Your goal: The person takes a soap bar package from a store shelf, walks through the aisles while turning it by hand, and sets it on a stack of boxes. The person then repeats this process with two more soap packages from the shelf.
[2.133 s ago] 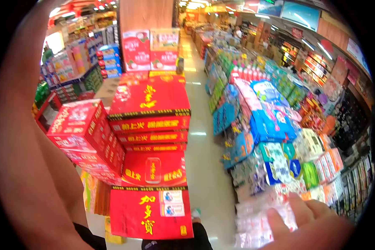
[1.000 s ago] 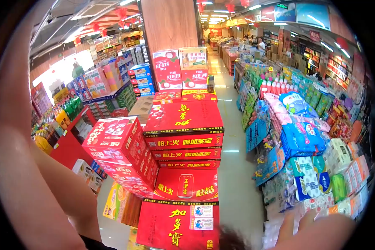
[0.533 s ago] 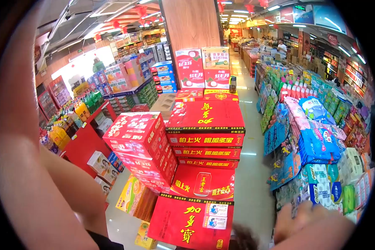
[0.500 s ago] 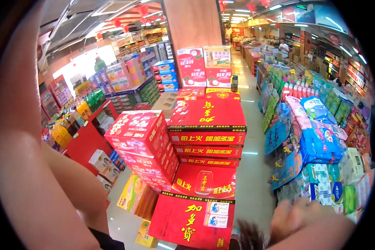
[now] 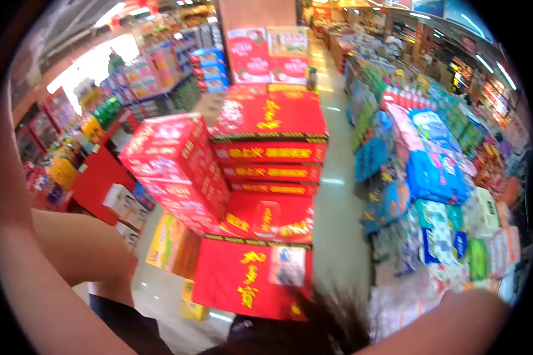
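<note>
My left arm [image 5: 18, 236] runs up along the left edge, and its hand lies outside the picture. At the lower right my right hand [image 5: 471, 305] shows only as a blurred, bent shape, its fingers hidden. Dark hair-like strands [image 5: 337, 319] hang at the bottom centre, left of my right arm. In front of me stands a stack of red drink cartons with yellow characters; the nearest carton [image 5: 219, 275] has a white label [image 5: 287, 263] on top. No contact between either hand and the cartons is visible.
Pink-red cartons [image 5: 166, 145] are piled left of the stack, over a yellow-and-green box [image 5: 163, 242]. Packs of paper goods [image 5: 435, 177] line the right side of the tiled aisle [image 5: 340, 219]. A pillar [image 5: 257, 13] rises behind. A distant person [image 5: 392, 44] stands at the back right.
The whole view has tilted downward and blurred, so the cartons sit higher and further left. My right hand, earlier seen with curled fingers beside the dark strands, has moved right and its fingers no longer show.
</note>
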Demonstrator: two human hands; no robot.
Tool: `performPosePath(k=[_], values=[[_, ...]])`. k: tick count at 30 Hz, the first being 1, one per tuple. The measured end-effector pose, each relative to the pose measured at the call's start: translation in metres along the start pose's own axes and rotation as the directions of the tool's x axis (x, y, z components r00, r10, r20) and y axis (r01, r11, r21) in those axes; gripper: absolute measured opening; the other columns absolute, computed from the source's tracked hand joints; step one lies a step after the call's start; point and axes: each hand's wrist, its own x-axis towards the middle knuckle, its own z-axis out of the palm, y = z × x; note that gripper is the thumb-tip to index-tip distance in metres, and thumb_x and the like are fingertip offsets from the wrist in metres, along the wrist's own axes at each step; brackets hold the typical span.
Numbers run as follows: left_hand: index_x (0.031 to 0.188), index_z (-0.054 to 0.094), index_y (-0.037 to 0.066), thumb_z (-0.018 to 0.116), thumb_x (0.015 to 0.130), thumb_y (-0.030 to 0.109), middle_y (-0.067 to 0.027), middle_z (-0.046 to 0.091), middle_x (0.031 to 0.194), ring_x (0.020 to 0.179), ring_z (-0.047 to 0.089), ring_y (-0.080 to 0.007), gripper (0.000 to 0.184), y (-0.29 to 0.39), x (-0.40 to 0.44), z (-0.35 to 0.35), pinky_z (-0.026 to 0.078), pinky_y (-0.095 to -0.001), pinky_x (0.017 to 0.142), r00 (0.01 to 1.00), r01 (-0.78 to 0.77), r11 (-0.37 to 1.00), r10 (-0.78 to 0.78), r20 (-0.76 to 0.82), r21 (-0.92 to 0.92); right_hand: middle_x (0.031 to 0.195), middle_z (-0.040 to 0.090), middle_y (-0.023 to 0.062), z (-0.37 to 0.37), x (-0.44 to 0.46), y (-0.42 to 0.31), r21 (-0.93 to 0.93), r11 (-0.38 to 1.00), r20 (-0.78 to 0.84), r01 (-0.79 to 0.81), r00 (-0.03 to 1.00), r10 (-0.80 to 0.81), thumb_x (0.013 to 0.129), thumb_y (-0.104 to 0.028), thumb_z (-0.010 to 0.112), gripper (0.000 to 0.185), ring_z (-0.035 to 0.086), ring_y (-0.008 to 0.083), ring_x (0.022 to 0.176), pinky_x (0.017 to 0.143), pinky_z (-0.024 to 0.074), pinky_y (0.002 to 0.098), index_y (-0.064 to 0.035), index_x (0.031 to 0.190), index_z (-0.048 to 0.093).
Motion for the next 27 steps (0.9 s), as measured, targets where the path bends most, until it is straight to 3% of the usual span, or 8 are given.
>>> performPosePath(k=[9,13,16,19,22,23,25,27], values=[[0.132,0.045,0.001,0.088,0.058,0.029,-0.0179,0.043,0.137,0.122,0.046,-0.0330,0.090,0.023,-0.021,-0.005,0.040,-0.0433,0.098,1.000,0.004,0.998,-0.004,0.000,-0.061,0.103,0.065,0.0146,0.088,-0.034,-0.026,0.431,0.901,0.415,0.051,0.875,-0.248,0.085,-0.016,0.062,0.027,0.065,0.0213,0.074,0.048,0.0469,0.0391,-0.0072,0.110,0.062],[0.132,0.045,0.001,0.088,0.058,0.028,-0.0180,0.043,0.136,0.122,0.046,-0.0333,0.090,0.028,-0.011,0.002,0.040,-0.0435,0.099,1.000,-0.006,0.990,0.008,0.014,-0.138,0.086,0.063,0.0142,0.108,-0.047,-0.029,0.531,0.823,0.676,-0.201,0.686,-0.268,0.080,-0.029,0.069,0.031,0.064,0.0307,0.079,0.069,0.0499,0.0403,-0.0037,0.097,0.062],[0.132,0.045,0.001,0.088,0.058,0.028,-0.0181,0.043,0.136,0.123,0.046,-0.0335,0.089,0.029,-0.008,0.005,0.039,-0.0436,0.099,0.999,-0.031,0.984,0.032,0.004,-0.178,0.073,0.064,0.0137,0.135,-0.069,-0.040,0.597,0.779,0.617,-0.193,0.731,-0.292,0.082,-0.030,0.068,0.028,0.065,0.0326,0.070,0.062,0.0509,0.0423,-0.0036,0.086,0.061],[0.131,0.045,0.001,0.088,0.058,0.028,-0.0182,0.043,0.136,0.123,0.045,-0.0337,0.089,0.027,-0.006,0.007,0.039,-0.0438,0.099,0.998,-0.051,0.977,0.056,0.015,-0.209,0.080,0.066,0.0161,0.164,-0.093,-0.060,0.593,0.761,0.687,-0.264,0.658,-0.308,0.078,-0.051,0.067,0.053,0.065,0.0352,0.077,0.066,0.0507,0.0449,-0.0067,0.107,0.062],[0.131,0.045,0.001,0.088,0.058,0.028,-0.0184,0.043,0.136,0.123,0.045,-0.0339,0.089,0.029,-0.004,0.004,0.038,-0.0439,0.100,0.997,-0.063,0.974,0.070,0.021,-0.215,0.086,0.067,0.0167,0.191,-0.125,-0.086,0.637,0.706,0.690,-0.311,0.639,-0.340,0.079,-0.059,0.062,0.059,0.065,0.0336,0.084,0.068,0.0507,0.0453,-0.0100,0.113,0.061],[0.131,0.045,0.001,0.088,0.058,0.028,-0.0184,0.043,0.136,0.123,0.045,-0.0340,0.089,0.031,-0.005,0.005,0.038,-0.0440,0.100,0.998,-0.060,0.974,0.066,0.022,-0.219,0.089,0.067,0.0165,0.198,-0.131,-0.096,0.630,0.698,0.721,-0.339,0.590,-0.364,0.076,-0.060,0.064,0.063,0.065,0.0340,0.087,0.071,0.0509,0.0453,-0.0123,0.118,0.060],[0.131,0.046,0.000,0.088,0.058,0.027,-0.0185,0.043,0.136,0.123,0.045,-0.0341,0.089,0.033,-0.004,0.007,0.038,-0.0441,0.100,0.997,-0.055,0.968,0.064,0.032,-0.243,0.081,0.066,0.0152,0.196,-0.149,-0.114,0.708,0.594,0.643,-0.381,0.696,-0.321,0.074,-0.050,0.070,0.055,0.064,0.0338,0.082,0.069,0.0513,0.0445,-0.0075,0.108,0.063],[0.131,0.046,0.000,0.088,0.058,0.027,-0.0185,0.043,0.136,0.123,0.045,-0.0342,0.088,0.034,-0.001,0.008,0.038,-0.0442,0.101,0.997,-0.057,0.963,0.068,0.034,-0.263,0.085,0.067,0.0173,0.196,-0.166,-0.136,0.717,0.529,0.675,-0.453,0.640,-0.367,0.075,-0.052,0.069,0.059,0.064,0.0356,0.086,0.072,0.0513,0.0451,-0.0080,0.113,0.062]])
